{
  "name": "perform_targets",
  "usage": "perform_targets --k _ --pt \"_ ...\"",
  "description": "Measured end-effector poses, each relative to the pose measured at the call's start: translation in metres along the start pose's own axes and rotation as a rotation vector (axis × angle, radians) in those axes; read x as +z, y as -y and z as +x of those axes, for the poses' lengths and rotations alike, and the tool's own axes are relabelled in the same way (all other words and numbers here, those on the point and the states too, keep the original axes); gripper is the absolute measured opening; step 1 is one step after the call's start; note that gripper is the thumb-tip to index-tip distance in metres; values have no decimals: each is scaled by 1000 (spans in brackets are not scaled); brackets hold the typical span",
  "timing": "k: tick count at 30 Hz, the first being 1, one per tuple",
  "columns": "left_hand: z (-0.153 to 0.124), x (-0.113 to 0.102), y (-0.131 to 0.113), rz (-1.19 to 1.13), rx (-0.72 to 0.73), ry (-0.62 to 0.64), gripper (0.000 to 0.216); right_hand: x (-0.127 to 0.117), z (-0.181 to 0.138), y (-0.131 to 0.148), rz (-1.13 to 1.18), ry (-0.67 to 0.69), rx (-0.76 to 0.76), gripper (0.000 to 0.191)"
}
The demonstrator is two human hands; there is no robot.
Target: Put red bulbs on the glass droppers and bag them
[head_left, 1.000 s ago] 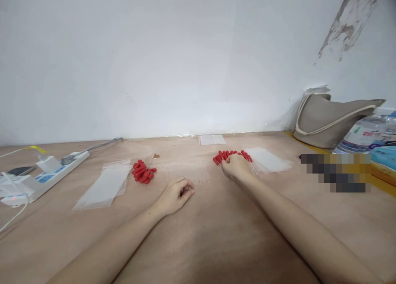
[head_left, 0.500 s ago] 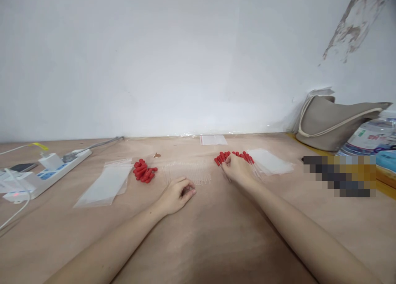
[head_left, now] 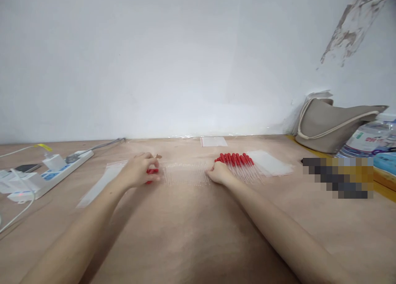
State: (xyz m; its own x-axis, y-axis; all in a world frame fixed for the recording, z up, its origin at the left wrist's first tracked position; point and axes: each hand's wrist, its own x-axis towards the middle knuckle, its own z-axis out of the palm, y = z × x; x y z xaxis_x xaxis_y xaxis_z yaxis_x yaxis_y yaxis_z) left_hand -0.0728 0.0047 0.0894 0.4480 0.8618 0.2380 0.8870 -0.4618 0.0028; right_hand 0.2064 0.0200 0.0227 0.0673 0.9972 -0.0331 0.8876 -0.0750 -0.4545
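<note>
My left hand (head_left: 140, 170) reaches over the pile of red rubber bulbs (head_left: 152, 177), its fingers curved and apart; most of the pile is hidden beneath it. Between my hands, a row of thin clear dropper tubes (head_left: 185, 174) lies on the table. At the right end of that row my right hand (head_left: 219, 172) is closed, thumb and fingertips pinched at a clear tube that barely shows. Just beyond the right hand, several droppers (head_left: 238, 162) lie side by side, red bulbs away from me and clear stems towards me.
Clear plastic bags lie at left (head_left: 103, 183) and right (head_left: 270, 164), with a small zip bag (head_left: 213, 142) near the wall. A power strip (head_left: 58, 172) with chargers and cables is at the left. A grey bag (head_left: 337, 125) and a large bottle (head_left: 365, 137) stand at the right.
My left hand has moved left and away from me onto the bulb pile, fingers spreading. My right hand has moved left from the finished droppers to the row of clear tubes.
</note>
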Motion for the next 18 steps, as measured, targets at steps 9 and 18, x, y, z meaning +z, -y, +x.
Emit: perform_targets --k 9,18 --pt "-4 -6 20 107 -133 175 30 5 6 -3 33 19 25 35" --pt "-5 -9 22 84 -143 157 20 9 9 -4 69 10 5 26"
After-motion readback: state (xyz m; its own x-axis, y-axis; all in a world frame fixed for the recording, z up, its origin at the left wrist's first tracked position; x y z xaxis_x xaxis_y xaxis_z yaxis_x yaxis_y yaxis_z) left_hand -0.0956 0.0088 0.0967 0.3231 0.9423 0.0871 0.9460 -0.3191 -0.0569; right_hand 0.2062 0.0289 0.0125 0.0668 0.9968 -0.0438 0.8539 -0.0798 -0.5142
